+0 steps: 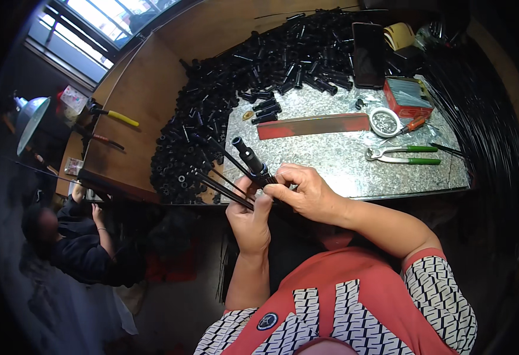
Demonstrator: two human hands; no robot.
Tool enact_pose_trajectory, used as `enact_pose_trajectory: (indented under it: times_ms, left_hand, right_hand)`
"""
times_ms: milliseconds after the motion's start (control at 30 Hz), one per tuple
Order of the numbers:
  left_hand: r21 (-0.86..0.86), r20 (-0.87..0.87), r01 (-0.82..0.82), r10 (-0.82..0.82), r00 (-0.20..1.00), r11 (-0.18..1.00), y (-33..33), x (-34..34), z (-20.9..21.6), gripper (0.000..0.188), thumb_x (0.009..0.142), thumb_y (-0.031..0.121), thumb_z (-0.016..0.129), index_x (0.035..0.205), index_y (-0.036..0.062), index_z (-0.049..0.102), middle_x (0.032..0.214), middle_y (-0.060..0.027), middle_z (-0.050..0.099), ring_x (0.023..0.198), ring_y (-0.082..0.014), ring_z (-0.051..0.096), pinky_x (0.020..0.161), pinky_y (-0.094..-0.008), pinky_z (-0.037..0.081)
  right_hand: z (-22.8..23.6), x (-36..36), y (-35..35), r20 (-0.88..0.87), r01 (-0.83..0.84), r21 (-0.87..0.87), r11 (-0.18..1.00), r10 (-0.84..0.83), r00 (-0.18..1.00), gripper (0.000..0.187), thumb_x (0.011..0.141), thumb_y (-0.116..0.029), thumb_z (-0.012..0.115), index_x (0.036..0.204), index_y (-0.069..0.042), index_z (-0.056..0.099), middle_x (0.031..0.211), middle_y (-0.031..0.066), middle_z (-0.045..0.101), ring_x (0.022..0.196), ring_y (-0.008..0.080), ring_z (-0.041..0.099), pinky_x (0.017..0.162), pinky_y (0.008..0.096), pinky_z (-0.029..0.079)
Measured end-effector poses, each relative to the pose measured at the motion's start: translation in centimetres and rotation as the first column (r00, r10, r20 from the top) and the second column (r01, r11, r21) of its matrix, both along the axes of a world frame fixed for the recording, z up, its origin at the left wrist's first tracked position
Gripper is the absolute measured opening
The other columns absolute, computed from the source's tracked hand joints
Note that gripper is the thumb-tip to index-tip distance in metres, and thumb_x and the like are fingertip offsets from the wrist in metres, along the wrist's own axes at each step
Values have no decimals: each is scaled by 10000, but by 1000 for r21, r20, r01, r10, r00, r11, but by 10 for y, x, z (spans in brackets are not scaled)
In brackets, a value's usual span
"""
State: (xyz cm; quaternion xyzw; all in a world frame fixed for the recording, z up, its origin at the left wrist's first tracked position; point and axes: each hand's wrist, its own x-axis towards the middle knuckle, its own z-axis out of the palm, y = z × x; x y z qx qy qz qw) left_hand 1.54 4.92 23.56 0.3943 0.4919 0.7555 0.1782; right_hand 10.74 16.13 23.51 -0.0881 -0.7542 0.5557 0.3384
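Observation:
Just in front of the bench's near edge, a black tubular part [249,158] stands tilted up between my hands, its hollow end toward the far left. My left hand [250,225] is closed round its lower end and several thin black rods [224,188], which stick out to the upper left. My right hand [305,190] pinches the same part from the right, thumb and fingers against its ribbed lower section. The fingers hide where the rods meet the tube.
A big heap of black tubular parts [224,89] fills the bench's left and back. On the speckled bench top [318,168] lie a red-and-black bar [313,126], a white bowl of small metal pieces [385,122], green-handled pincers [404,155], a red box [407,97] and a phone [368,56]. Another person [82,242] sits left.

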Motion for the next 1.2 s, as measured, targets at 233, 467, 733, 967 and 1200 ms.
enact_pose_trajectory:
  times_ms: [233, 467, 733, 967, 1200]
  left_hand:
    - [-44, 138, -154, 158, 978, 987, -1, -4, 14, 238, 778, -29, 730, 995, -18, 634, 887, -10, 633, 783, -81, 582, 737, -215, 473]
    - [-15, 179, -40, 42, 983, 999, -8, -12, 5, 252, 761, -28, 742, 987, -11, 633, 886, -26, 641, 782, -93, 598, 727, -224, 480]
    - [20, 223, 119, -121, 967, 993, -11, -25, 0, 320, 750, 32, 768, 1030, -24, 622, 942, -75, 653, 834, -155, 623, 796, -283, 495]
    - [20, 230, 327, -323, 918, 945, -11, -46, -11, 363, 759, 38, 760, 1083, -22, 607, 1009, -94, 650, 904, -182, 627, 841, -307, 491]
    - [73, 95, -77, 70, 993, 994, 9, 9, 1, 636, 840, -15, 656, 1371, -20, 306, 1236, -134, 511, 1092, -201, 554, 953, -337, 444]
  right_hand:
    - [2, 0, -8, 79, -63, -152, 986, 76, 994, 285, 832, -155, 689, 688, -4, 495, 649, 77, 535, 530, 149, 524, 478, 280, 408]
    - [9, 8, -3, 164, -169, -214, 962, 206, 965, 259, 831, -162, 709, 705, -26, 528, 662, 28, 569, 509, 91, 556, 455, 238, 439]
    - [11, 7, 12, 201, -275, -382, 882, 369, 907, 289, 810, -241, 742, 724, -20, 577, 662, 35, 595, 518, 100, 568, 455, 234, 450]
    - [8, 6, 17, 183, -334, -469, 818, 460, 869, 240, 808, -204, 746, 743, -29, 595, 703, 37, 609, 533, 86, 559, 461, 216, 465]
    - [13, -1, 7, 201, -93, -352, 931, 172, 964, 288, 818, -192, 737, 698, -29, 531, 638, 24, 583, 504, 75, 543, 445, 219, 441]
